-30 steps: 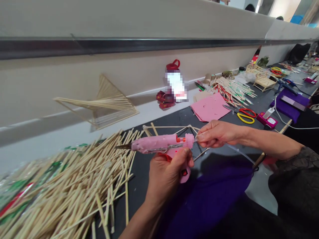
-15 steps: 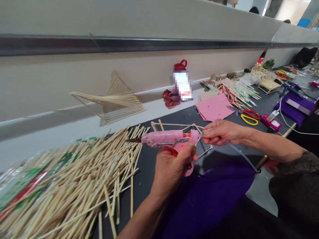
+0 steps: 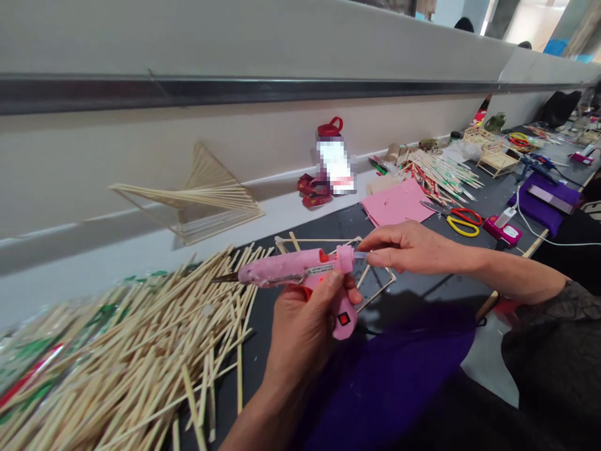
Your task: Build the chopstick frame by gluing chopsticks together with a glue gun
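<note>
A pink glue gun [image 3: 282,266] is gripped in my left hand [image 3: 305,319], with its dark nozzle pointing left over the pile of sticks. A red switch shows on the handle. Behind the gun, my right hand [image 3: 408,247] pinches a translucent glue stick [image 3: 360,255] whose end sits at the gun's rear opening. Below and behind the gun lies a frame of thin sticks [image 3: 375,299] on the dark table, partly hidden by the gun and my hands.
Loose wooden sticks [image 3: 141,351] heap at the left. A twisted stick model [image 3: 211,200] leans by the wall. A phone [image 3: 335,166] stands against a red-lidded bottle [image 3: 330,127]. Pink sheets [image 3: 399,202], scissors [image 3: 464,225] and a magenta power block [image 3: 502,230] lie to the right.
The gun and both hands have shifted slightly left in view. My right hand has turned and its fingers have straightened; the long glue stick length trailing below it is no longer visible.
</note>
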Tool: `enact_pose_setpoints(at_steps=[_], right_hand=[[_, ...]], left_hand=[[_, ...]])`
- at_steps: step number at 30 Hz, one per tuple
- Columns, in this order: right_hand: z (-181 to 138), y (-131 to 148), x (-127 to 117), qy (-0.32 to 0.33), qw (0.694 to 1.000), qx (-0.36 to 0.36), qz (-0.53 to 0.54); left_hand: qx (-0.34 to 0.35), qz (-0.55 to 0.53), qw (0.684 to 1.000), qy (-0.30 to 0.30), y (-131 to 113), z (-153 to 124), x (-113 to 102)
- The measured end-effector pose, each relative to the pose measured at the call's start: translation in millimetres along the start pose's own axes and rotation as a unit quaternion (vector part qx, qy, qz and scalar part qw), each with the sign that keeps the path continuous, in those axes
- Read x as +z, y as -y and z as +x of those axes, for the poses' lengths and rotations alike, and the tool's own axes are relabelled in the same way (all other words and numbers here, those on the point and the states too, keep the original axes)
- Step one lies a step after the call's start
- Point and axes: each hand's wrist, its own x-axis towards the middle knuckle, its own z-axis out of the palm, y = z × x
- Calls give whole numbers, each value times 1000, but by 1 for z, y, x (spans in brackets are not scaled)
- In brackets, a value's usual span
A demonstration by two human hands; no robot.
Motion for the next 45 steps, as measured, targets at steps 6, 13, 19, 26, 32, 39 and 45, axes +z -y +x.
enact_pose_setpoints(at_steps=[6,13,19,26,32,39,45], right_hand=[[-4,-3,-4,-40,995,-82,-47],[-9,-12,-3,-73,952,-183,-233],[-13,-20,7,-111,918,-255,-282],[-13,-21,11,-165,890,-328,-272],[-13,-14,14,-187,880,-367,-236],[-11,-18,17,-200,867,-364,-276],[-13,-23,18,-239,831,-367,-344]], left_hand=[[-24,-59,998,-16,-4,1,3],[-104,-152,983,27,-9,0,3],[-104,-213,966,107,-6,4,-3],[-103,-222,961,125,-5,4,-2],[-118,-198,969,88,-6,3,-1],[-104,-170,979,50,-5,4,2],[-14,-63,998,22,-1,0,3]])
